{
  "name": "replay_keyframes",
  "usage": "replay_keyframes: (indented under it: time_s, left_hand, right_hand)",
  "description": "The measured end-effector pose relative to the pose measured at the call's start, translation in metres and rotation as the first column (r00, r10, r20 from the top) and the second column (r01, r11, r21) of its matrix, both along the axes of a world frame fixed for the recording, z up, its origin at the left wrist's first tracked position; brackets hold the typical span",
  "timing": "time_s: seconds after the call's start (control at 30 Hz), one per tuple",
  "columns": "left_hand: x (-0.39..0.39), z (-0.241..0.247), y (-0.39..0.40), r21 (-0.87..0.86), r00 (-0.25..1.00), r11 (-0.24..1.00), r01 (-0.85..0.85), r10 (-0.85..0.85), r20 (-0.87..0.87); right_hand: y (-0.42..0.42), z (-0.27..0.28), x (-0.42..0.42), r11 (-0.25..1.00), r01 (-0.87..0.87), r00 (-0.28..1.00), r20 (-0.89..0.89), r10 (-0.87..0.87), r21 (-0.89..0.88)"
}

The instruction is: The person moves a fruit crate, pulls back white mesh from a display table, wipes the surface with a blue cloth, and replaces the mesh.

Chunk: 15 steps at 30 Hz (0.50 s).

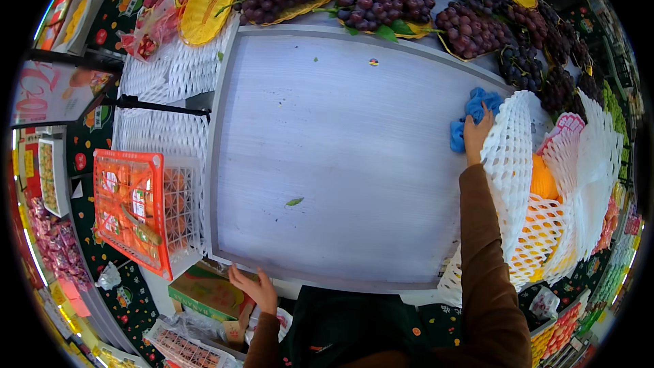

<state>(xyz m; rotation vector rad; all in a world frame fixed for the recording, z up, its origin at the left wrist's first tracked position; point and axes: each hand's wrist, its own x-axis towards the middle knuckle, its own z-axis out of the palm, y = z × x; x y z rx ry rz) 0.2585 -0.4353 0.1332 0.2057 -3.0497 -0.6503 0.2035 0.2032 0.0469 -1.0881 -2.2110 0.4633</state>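
My right hand [477, 130] presses a crumpled blue cloth [480, 105] onto the right side of a grey-white display tabletop [337, 138] with a raised rim. My left hand [255, 287] is just off the near left edge of that tabletop, fingers spread and holding nothing. Toward the front left of the surface lies a small green leaf [295, 202], with dark specks around it. A round sticker [374, 62] and a tinier leaf bit [316, 60] are near the far rim.
Bunches of dark grapes [383, 2] on yellow trays line the far edge. A red-rimmed basket [162, 214] with packed orange fruit stands left, by an empty yellow woven tray [207, 7]. White foam netting [511, 163] with orange fruit borders my right arm. A banana carton [204, 289] sits below left.
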Motion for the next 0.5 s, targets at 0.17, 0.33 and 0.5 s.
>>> replay_keyframes:
  time_s: [0.17, 0.33, 0.5]
  left_hand:
    - [-0.006, -0.096, -0.082, 0.174, 0.907, 0.892, -0.417, 0.395, 0.147]
    - [-0.053, -0.092, -0.047, 0.235, 0.531, 0.481, -0.845, 0.809, 0.251]
    - [-0.069, -0.056, -0.022, 0.076, 0.544, 0.541, -0.838, 0.814, 0.201]
  right_hand:
    - [-0.101, 0.021, -0.119, 0.986, -0.151, 0.971, 0.197, 0.136, 0.067]
    - [-0.221, 0.024, -0.224, 0.981, -0.188, 0.96, 0.223, 0.172, 0.048]
    - [-0.301, 0.025, -0.29, 0.908, -0.418, 0.891, 0.199, 0.408, 0.007]
